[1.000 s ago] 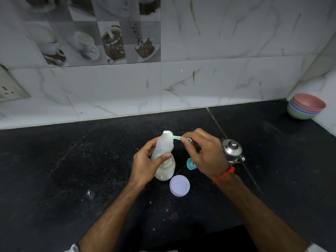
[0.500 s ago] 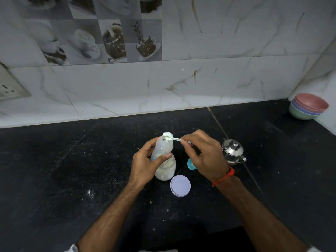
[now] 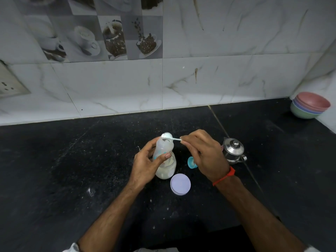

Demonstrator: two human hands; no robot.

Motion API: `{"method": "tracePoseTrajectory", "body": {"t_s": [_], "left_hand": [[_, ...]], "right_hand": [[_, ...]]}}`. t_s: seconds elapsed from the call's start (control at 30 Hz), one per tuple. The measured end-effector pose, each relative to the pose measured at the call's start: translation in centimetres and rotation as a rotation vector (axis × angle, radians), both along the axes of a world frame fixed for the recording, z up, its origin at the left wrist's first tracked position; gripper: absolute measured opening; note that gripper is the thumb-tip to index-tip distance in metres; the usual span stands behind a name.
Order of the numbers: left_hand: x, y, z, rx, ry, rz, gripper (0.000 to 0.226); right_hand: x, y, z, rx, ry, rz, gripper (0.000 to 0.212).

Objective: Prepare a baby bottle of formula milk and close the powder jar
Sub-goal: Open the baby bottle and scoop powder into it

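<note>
A clear baby bottle (image 3: 165,148) stands open on the black counter (image 3: 72,170), with white milk in its lower part. My left hand (image 3: 147,164) is wrapped around its middle. My right hand (image 3: 201,153) pinches the handle of a small white scoop (image 3: 168,136), whose bowl, heaped with white powder, sits over the bottle's mouth. The bottle's teal cap (image 3: 190,162) lies on the counter beside my right hand, partly hidden by it. A round lilac lid (image 3: 180,184) lies flat just in front of the bottle. The powder jar itself is not visible.
A small steel lidded pot (image 3: 233,150) stands right of my right hand. Stacked coloured bowls (image 3: 309,107) sit in the far right corner. A tiled wall (image 3: 163,79) runs along the back of the counter, with a socket plate (image 3: 9,84) at far left.
The scoop has shifted slightly over the bottle's mouth and now shows a heap of powder. My left hand keeps its hold on the bottle.
</note>
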State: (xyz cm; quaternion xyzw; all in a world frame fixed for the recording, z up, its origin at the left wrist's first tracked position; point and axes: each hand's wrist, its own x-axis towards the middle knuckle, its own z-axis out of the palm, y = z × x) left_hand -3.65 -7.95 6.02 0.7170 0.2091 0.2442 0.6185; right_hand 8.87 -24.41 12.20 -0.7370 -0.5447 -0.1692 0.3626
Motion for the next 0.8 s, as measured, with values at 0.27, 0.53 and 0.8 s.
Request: {"method": "tracePoseTrajectory", "body": {"t_s": [0.27,0.53,0.8], "left_hand": [[0.01,0.21,-0.04,-0.014,-0.009,0.014,0.06],[-0.06,0.28,-0.21,-0.005,-0.018,0.026,0.063],[-0.29,0.1,-0.56,0.007,-0.007,0.023,0.061]], "right_hand": [[0.2,0.0,0.07,0.039,0.042,-0.002,0.015],[0.11,0.12,0.1,-0.004,0.077,0.026,0.016],[0.3,-0.11,0.22,-0.004,0.121,0.027,0.017]]}}
